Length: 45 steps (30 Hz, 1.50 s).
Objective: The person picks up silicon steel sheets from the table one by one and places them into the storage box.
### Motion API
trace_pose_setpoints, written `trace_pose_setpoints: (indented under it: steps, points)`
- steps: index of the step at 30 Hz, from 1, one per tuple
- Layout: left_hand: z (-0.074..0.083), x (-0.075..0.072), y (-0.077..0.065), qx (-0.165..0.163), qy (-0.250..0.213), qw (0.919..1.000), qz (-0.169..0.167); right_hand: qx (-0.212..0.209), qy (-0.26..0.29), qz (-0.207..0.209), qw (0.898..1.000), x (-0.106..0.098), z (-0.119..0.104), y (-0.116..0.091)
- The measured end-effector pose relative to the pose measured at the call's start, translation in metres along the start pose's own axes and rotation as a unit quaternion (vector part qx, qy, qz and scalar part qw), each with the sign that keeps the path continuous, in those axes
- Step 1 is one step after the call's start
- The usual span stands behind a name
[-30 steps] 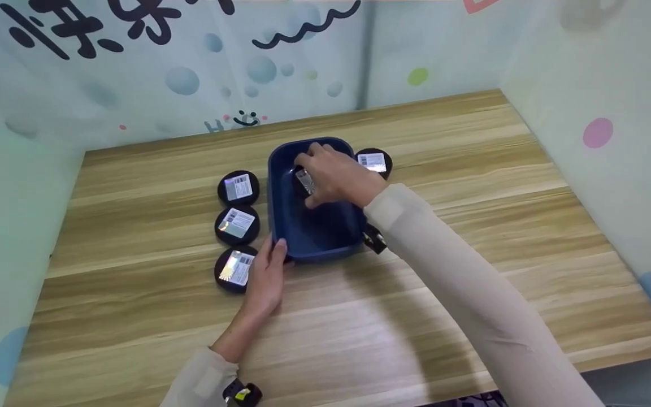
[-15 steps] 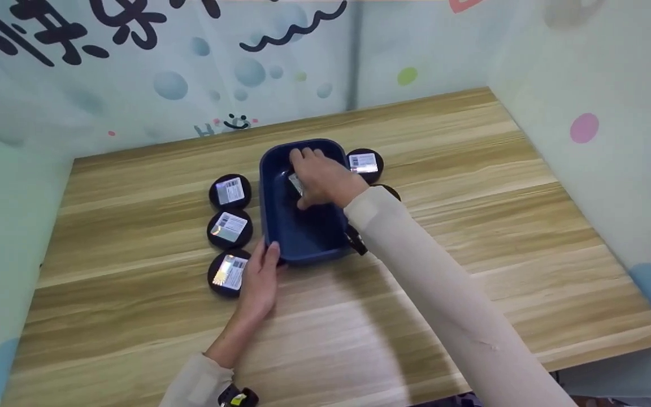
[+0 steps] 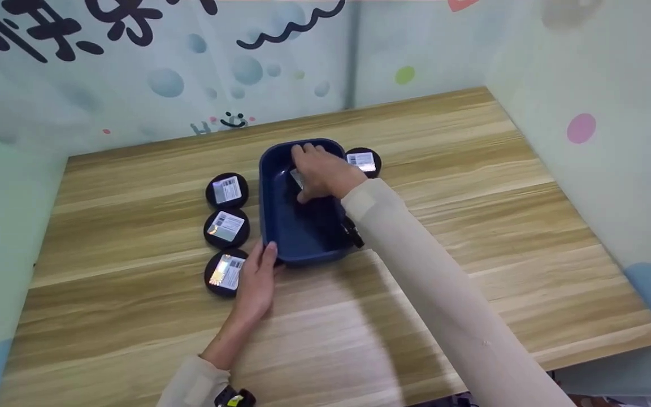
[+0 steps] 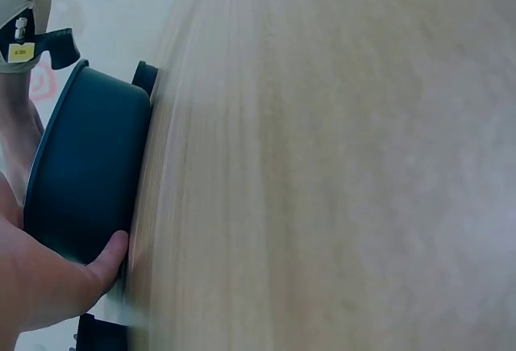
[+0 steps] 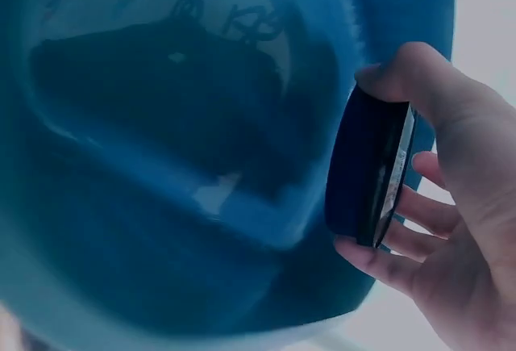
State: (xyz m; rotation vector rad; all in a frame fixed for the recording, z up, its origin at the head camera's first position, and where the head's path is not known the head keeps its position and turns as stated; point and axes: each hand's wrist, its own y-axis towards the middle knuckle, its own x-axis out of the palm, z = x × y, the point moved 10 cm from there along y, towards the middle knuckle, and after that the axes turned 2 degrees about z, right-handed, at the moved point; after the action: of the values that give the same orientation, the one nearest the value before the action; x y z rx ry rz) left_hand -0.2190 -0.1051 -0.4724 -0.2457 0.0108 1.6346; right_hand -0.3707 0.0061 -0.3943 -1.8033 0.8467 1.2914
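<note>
In the head view, my left hand [image 3: 256, 285] grips the near-left corner of a dark blue plastic basin [image 3: 303, 237], thumb at the rim. The left wrist view shows this hand [image 4: 56, 282] against the outside of the basin [image 4: 90, 157]. My right hand [image 3: 325, 172] reaches inside toward the far end. Between its thumb and fingers it holds a round, flat black container [image 5: 363, 169] with a white label on one face, seen edge-on in the right wrist view. From above, the back of the right hand [image 5: 476, 173] hides most of that container.
Three similar labelled black containers stand in a column left of the basin: the far one [image 3: 227, 190], the middle one [image 3: 226, 228] and the near one [image 3: 224, 273], partly behind the left hand. Another container [image 3: 363, 161] is at the basin's right. Walls bound the wooden table [image 3: 506, 237].
The head view has shifted slightly. Both hands stay at the basin, the right one still holding its black container. The right forearm now covers a container that showed half a second ago.
</note>
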Motion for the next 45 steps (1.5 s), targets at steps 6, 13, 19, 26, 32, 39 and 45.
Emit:
trace_pose_setpoints:
  steps: [6,13,19,26,32,39,45]
  points:
    - [0.000,0.002,0.000,0.004,0.002,1.0000,-0.001,0.001,0.004,0.010,1.000,-0.009,-0.002,0.002]
    - [0.001,0.007,-0.001,0.007,0.002,0.9999,-0.011,0.020,0.004,-0.006,1.000,-0.006,0.001,0.005]
    - [0.000,0.005,-0.001,0.007,0.016,0.9998,-0.007,0.027,-0.014,-0.022,0.999,0.002,0.004,0.010]
    - [0.000,0.003,-0.002,0.005,0.026,0.9996,-0.007,0.030,-0.033,-0.021,0.999,0.004,-0.002,0.014]
    - [-0.001,-0.003,-0.004,-0.001,0.026,0.9996,-0.006,0.028,-0.050,-0.022,0.998,0.007,-0.008,0.019]
    - [-0.001,-0.002,-0.003,0.007,0.038,0.9992,-0.005,0.039,-0.057,-0.022,0.997,0.014,-0.003,0.019]
    - [0.000,-0.002,-0.002,0.002,0.044,0.9990,-0.004,0.044,-0.059,-0.029,0.997,0.022,0.000,0.018]
